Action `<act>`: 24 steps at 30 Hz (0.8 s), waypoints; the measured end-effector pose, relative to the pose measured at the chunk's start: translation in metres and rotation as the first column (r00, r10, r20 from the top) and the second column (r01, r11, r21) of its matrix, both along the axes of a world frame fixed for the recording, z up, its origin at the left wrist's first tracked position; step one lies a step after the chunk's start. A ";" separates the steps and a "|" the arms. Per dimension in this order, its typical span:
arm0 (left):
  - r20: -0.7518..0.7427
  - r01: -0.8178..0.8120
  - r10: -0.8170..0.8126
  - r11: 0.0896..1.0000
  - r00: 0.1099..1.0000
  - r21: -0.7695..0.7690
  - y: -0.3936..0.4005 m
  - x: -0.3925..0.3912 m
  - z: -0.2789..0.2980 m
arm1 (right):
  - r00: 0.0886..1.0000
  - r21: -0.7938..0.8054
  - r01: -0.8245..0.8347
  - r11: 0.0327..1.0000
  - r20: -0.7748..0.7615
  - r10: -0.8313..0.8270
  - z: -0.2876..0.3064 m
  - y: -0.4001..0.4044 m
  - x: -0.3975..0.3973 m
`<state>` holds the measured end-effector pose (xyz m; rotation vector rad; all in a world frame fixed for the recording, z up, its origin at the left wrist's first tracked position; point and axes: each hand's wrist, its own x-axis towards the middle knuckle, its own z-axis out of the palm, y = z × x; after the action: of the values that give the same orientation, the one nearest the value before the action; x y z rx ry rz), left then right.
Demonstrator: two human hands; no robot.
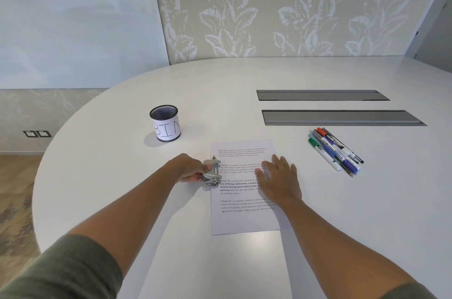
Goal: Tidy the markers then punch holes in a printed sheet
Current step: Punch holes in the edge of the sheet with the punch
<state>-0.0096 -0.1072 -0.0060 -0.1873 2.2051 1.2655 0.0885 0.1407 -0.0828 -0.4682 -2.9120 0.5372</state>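
A printed sheet [244, 220] lies flat on the white table in front of me. A grey metal hole punch [211, 175] sits at the sheet's left edge, and my left hand [188, 169] grips it from the left. My right hand [278, 176] rests flat on the right half of the sheet, fingers spread. Several markers [335, 152], green, blue, red and black, lie side by side to the right of the sheet. A black mesh cup [165, 124] with a white label reading "BIN" stands at the back left; I see nothing inside it.
Two long grey recessed panels [342, 117] are set into the table [367, 213] behind the markers. The table's curved edge runs along the left, with wooden floor below. A patterned wall stands behind the table.
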 end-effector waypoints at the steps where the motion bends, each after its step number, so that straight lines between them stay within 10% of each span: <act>1: -0.001 -0.018 0.018 1.000 1.000 0.024 0.000 0.001 -0.001 | 1.000 0.002 0.001 1.000 0.004 -0.001 -0.001 0.000 0.000; 24: -0.020 0.241 -0.316 0.761 0.948 -0.602 0.000 -0.015 -0.005 | 0.999 -0.015 0.013 1.000 -0.038 -0.014 -0.003 -0.001 0.000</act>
<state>-0.0246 -0.1074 -0.0114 -0.0139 2.5601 0.3968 0.0886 0.1399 -0.0863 -0.4737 -2.8686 0.5593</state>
